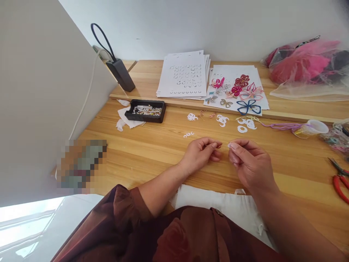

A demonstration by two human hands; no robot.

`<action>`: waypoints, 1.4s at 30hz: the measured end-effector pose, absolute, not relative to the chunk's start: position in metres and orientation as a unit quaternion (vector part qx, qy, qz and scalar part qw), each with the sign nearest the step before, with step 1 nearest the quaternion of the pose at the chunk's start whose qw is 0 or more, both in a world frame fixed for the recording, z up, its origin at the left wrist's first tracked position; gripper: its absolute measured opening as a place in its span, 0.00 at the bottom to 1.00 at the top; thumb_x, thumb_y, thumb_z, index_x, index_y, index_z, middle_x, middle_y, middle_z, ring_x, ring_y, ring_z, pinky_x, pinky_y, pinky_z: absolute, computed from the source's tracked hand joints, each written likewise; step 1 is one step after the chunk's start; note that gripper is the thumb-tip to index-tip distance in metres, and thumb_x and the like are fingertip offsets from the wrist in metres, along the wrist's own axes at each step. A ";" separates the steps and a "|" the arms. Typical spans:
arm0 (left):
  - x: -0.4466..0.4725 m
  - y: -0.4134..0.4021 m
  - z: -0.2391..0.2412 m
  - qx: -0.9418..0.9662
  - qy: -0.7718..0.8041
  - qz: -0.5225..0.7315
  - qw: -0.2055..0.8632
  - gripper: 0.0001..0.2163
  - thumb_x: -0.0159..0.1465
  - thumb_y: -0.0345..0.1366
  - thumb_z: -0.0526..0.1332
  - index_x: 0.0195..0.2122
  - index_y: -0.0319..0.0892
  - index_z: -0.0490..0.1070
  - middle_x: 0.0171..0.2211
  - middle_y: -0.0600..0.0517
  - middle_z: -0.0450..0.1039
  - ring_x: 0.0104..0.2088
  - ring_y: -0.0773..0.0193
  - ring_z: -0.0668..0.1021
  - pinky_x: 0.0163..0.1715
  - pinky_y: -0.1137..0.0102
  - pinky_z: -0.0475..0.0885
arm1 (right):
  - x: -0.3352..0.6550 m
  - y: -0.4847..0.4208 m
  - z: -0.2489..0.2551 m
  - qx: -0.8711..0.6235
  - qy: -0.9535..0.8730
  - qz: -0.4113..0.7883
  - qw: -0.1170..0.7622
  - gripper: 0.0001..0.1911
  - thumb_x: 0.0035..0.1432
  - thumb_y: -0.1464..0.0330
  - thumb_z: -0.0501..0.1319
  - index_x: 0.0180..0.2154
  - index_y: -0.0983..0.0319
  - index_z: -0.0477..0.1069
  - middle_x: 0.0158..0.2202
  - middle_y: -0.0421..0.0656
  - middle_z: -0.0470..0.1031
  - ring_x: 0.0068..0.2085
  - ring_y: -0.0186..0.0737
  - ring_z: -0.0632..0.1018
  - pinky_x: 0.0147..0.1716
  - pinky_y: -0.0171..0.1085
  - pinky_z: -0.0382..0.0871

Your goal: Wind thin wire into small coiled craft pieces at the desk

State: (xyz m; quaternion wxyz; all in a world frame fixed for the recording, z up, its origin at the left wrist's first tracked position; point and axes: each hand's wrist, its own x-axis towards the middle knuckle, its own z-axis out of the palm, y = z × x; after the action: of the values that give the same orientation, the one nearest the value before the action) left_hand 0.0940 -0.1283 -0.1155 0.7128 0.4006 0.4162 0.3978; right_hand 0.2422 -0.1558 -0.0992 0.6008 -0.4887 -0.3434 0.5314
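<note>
My left hand (pixel 202 154) and my right hand (pixel 249 163) rest close together on the wooden desk (pixel 152 153), near its front edge. Both are closed in a pinch, fingertips facing each other a short gap apart. My right fingertips grip something tiny and pale that I cannot make out. What my left pinch holds is too small to see. Small white paper cut-outs (pixel 222 120) lie scattered on the desk just beyond my hands.
A black tray of beads (pixel 146 110) sits at left on white paper scraps. On the raised shelf lie stacked punched sheets (pixel 185 74), a sheet with coloured flower pieces (pixel 237 91), a pink plastic bag (pixel 305 65) and a black device (pixel 120 72). Red pliers (pixel 339 180) and a tape roll (pixel 313 128) sit right.
</note>
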 end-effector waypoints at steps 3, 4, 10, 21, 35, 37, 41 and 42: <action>0.092 -0.127 -0.114 0.417 0.425 0.403 0.696 0.12 0.65 0.42 0.63 0.34 0.36 0.75 0.29 0.48 0.76 0.29 0.66 0.79 0.25 0.75 0.76 | 0.244 -0.156 -0.095 -0.473 -0.338 0.537 0.611 0.05 0.48 0.69 0.73 0.29 0.59 0.78 0.19 0.35 0.67 0.20 0.28 0.64 0.20 0.33 0.52; 0.091 -0.127 -0.114 0.422 0.426 0.411 0.686 0.14 0.65 0.44 0.63 0.33 0.36 0.75 0.29 0.47 0.76 0.29 0.66 0.79 0.24 0.75 0.75 | 0.244 -0.156 -0.093 -0.469 -0.331 0.544 0.612 0.06 0.48 0.69 0.73 0.29 0.59 0.78 0.20 0.36 0.67 0.20 0.28 0.64 0.20 0.32 0.53; 0.087 -0.130 -0.111 0.493 0.326 0.440 0.677 0.19 0.65 0.42 0.64 0.57 0.44 0.70 0.59 0.42 0.71 0.37 0.66 0.80 0.31 0.73 0.77 | 0.246 -0.157 -0.089 -0.445 -0.297 0.595 0.599 0.07 0.46 0.67 0.74 0.28 0.60 0.77 0.23 0.37 0.70 0.20 0.27 0.64 0.19 0.32 0.54; 0.090 -0.135 -0.122 0.584 0.315 0.315 0.679 0.13 0.62 0.42 0.67 0.41 0.37 0.78 0.25 0.53 0.71 0.25 0.71 0.70 0.27 0.74 0.65 | 0.252 -0.158 -0.076 -0.416 -0.308 0.590 0.619 0.07 0.49 0.67 0.73 0.28 0.59 0.77 0.26 0.36 0.69 0.21 0.27 0.64 0.19 0.31 0.56; 0.092 -0.141 -0.117 0.622 0.215 0.351 0.666 0.22 0.66 0.35 0.63 0.61 0.40 0.68 0.43 0.44 0.79 0.41 0.61 0.80 0.42 0.67 0.74 | 0.252 -0.169 -0.073 -0.378 -0.426 0.590 0.572 0.01 0.55 0.68 0.70 0.33 0.57 0.80 0.20 0.37 0.67 0.21 0.31 0.66 0.21 0.34 0.57; 0.093 -0.141 -0.119 0.633 0.243 0.359 0.641 0.15 0.67 0.39 0.63 0.51 0.38 0.76 0.40 0.44 0.80 0.41 0.60 0.80 0.44 0.67 0.74 | 0.254 -0.170 -0.067 -0.378 -0.417 0.583 0.585 0.02 0.55 0.68 0.70 0.32 0.57 0.80 0.22 0.38 0.69 0.21 0.31 0.66 0.21 0.35 0.57; 0.092 -0.138 -0.120 0.658 0.311 0.368 0.579 0.11 0.67 0.40 0.63 0.42 0.39 0.81 0.39 0.45 0.81 0.39 0.61 0.80 0.42 0.69 0.74 | 0.258 -0.169 -0.051 -0.398 -0.368 0.530 0.652 0.04 0.52 0.67 0.72 0.29 0.56 0.78 0.27 0.38 0.68 0.23 0.30 0.64 0.20 0.35 0.56; 0.091 -0.138 -0.120 0.663 0.316 0.367 0.571 0.11 0.67 0.40 0.63 0.43 0.40 0.81 0.40 0.45 0.81 0.40 0.61 0.80 0.42 0.69 0.74 | 0.260 -0.169 -0.047 -0.404 -0.361 0.508 0.670 0.05 0.52 0.66 0.72 0.29 0.56 0.78 0.28 0.38 0.68 0.23 0.30 0.63 0.20 0.35 0.56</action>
State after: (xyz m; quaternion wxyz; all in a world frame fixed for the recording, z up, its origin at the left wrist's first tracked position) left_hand 0.0915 -0.1379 -0.1198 0.5706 0.6633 0.3165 0.3665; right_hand 0.2597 -0.1691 -0.0472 0.6701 -0.4038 -0.3609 0.5076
